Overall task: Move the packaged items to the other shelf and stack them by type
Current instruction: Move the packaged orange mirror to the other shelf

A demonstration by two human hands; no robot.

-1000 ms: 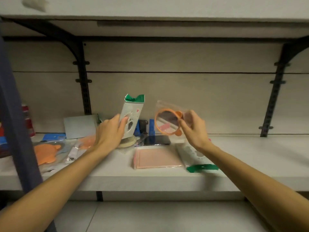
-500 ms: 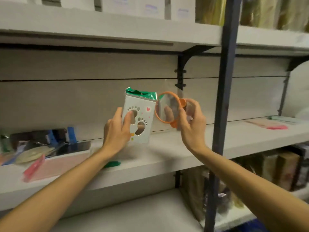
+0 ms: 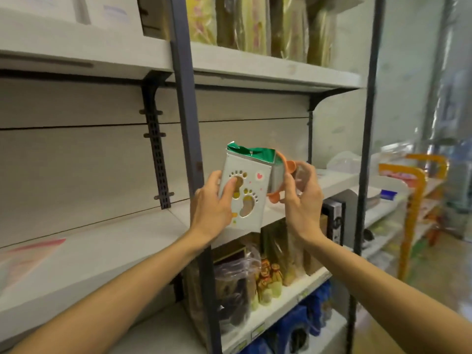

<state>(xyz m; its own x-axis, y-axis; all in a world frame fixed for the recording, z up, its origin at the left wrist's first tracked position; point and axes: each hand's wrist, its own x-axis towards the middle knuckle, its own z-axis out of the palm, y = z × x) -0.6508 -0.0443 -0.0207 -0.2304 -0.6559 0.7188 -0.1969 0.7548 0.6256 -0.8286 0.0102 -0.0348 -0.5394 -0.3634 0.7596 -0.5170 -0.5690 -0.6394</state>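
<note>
Before the shelf post [image 3: 187, 139], footprint package [image 3: 245, 198] stands near-upright, green top [image 3: 251, 152] up.

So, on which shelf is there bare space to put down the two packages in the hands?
Bare board lies on the middle shelf between the pink packet at left and the dark upright post. Right of the post, the same level behind the footprint package looks bare too. The lower shelf and top shelf are crowded with bags.

A: What was worn on the arms?
B: Nothing. Both forearms were bare from the 6 o'clock edge up to the wrists, no sleeves showing.
A: Hands?
B: Left hand [image 3: 212, 208] and right hand [image 3: 304, 203] bare, short nails.
</note>
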